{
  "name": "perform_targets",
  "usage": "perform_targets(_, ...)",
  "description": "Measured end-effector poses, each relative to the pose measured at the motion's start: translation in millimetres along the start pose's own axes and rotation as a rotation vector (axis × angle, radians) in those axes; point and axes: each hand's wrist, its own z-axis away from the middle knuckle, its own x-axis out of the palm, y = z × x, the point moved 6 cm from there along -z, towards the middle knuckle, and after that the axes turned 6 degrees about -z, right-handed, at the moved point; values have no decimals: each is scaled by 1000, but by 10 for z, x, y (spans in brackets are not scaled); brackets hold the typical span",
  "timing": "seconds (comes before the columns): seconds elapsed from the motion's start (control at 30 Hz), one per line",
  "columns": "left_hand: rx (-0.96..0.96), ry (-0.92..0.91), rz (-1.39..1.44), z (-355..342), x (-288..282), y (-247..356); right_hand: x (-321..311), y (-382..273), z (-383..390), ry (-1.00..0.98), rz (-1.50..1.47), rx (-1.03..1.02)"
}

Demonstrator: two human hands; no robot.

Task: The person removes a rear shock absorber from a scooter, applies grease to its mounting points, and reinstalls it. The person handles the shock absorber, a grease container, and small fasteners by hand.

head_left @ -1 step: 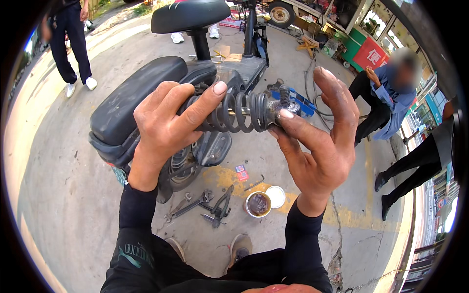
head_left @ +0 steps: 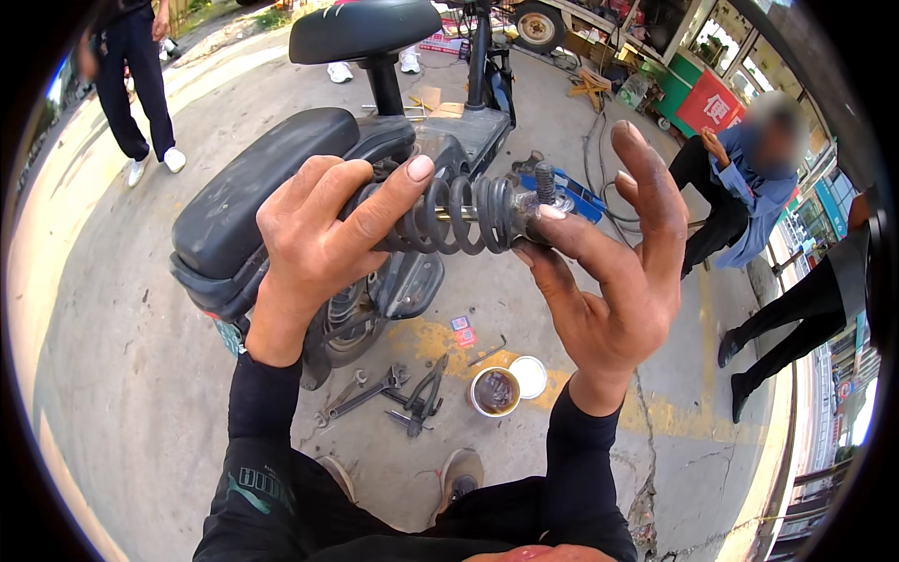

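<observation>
A black coil-spring shock absorber (head_left: 464,214) is held up horizontally in front of me. My left hand (head_left: 318,234) wraps its fingers round the left part, hiding that end. At the right end, my right hand (head_left: 609,272) holds the metal mount between thumb and a finger, with other fingers raised. A threaded bolt (head_left: 545,180) stands upright from that mount. Behind and below is a black electric scooter (head_left: 243,192) with a raised saddle (head_left: 363,33).
Wrenches (head_left: 365,393), pliers (head_left: 426,389), a hex key (head_left: 489,348) and an open tub of grease (head_left: 494,391) lie on the concrete. A blue jack (head_left: 585,201) and hoses are behind. People stand at left (head_left: 131,84) and right (head_left: 805,309); another (head_left: 740,187) sits at right.
My right hand's fingers have shifted slightly around the bolt end, the upper one moving a little to the right. The shock absorber and my left hand look unchanged.
</observation>
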Motion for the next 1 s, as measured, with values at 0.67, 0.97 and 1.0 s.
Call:
perform_targets(0.67,85,-168,-116,31,45,62,31,138,50,-193,-16,-12)
perform_targets(0.97,-23,-113,-1,-63,31,16,23,7,28,-125,204,-175)
perform_targets(1.0,-62,-122,52,-72,52,22,22,-19,40,-95,258,-224)
